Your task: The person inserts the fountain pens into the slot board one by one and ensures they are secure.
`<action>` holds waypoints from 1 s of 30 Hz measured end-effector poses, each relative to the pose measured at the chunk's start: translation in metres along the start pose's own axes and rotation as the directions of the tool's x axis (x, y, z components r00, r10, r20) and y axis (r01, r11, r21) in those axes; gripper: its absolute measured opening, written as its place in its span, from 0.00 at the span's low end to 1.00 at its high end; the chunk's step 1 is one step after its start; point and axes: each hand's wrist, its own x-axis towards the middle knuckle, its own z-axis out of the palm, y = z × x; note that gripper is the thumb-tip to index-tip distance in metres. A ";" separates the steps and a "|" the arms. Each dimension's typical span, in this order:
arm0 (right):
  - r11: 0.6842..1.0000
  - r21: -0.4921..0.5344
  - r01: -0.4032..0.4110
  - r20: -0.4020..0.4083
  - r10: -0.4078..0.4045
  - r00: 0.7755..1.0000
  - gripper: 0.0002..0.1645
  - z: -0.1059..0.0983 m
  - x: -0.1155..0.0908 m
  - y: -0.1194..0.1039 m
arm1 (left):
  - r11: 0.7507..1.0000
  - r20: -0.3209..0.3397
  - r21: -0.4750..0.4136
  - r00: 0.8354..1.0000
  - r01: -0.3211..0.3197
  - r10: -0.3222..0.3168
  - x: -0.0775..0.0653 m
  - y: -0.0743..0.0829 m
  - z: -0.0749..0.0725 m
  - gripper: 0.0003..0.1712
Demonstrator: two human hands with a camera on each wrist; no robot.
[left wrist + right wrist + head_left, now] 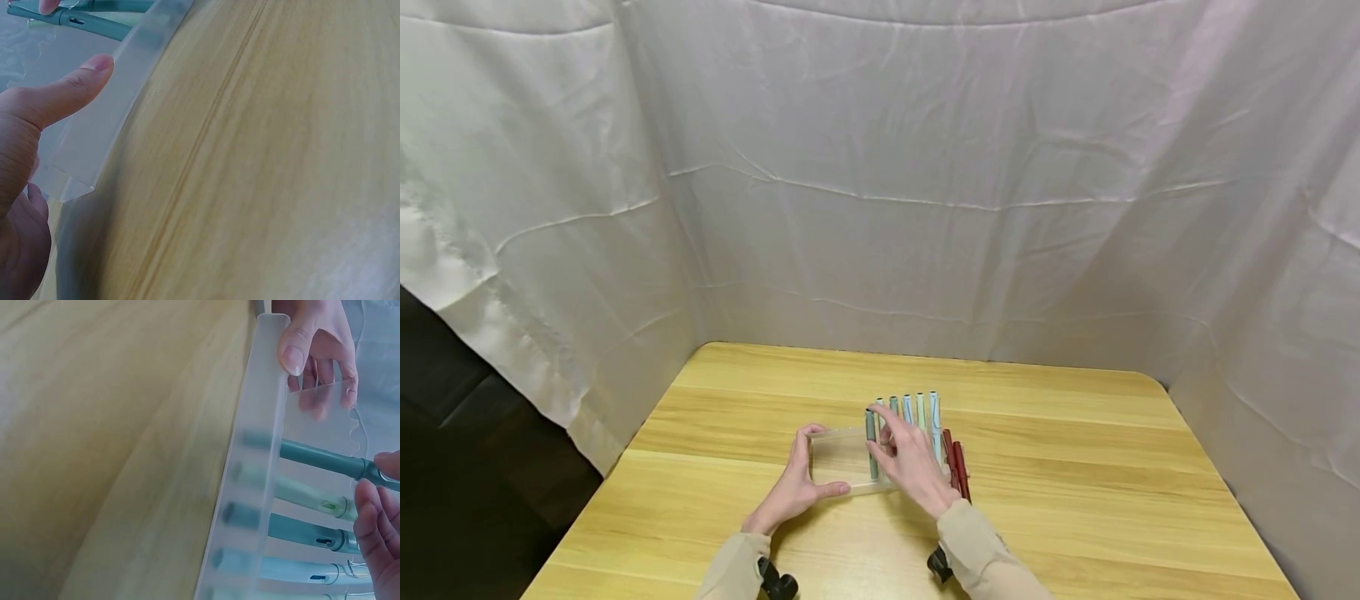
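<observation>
A frosted clear plastic pen rack (pixel 838 458) stands tilted on the table, with a front lip and a notched far edge. My left hand (pixel 800 485) grips its left end, the thumb (pixel 81 87) lying along the front and the other fingers behind. With thumb and fingers, my right hand (pixel 913 465) pinches the cap end of a dark teal pen (pixel 319 456). That pen's lower end sits behind the front lip. Beside it in the rack lie a pale green pen (pixel 306 492), another teal pen (pixel 300 531) and a light blue pen (pixel 297 569).
Further pens, including a light blue one (pixel 935 412), fill the rack's right part. Dark red pens (pixel 962 471) lie at its right end. The wooden table (pixel 1075 500) is bordered by grey-white curtains (pixel 925 250) behind and at the sides.
</observation>
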 end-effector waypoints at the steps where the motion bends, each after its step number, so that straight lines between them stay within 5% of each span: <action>1: 1.000 -0.014 -0.003 0.000 0.003 1.000 0.35 0.000 0.001 0.000 | 1.000 -0.001 0.001 1.000 -0.004 0.004 0.000 0.000 0.000 0.54; 30: 0.982 -0.171 -0.077 0.056 0.088 0.995 0.36 0.003 0.011 0.003 | 1.000 -0.002 0.016 1.000 -0.016 0.016 0.000 -0.001 0.000 0.54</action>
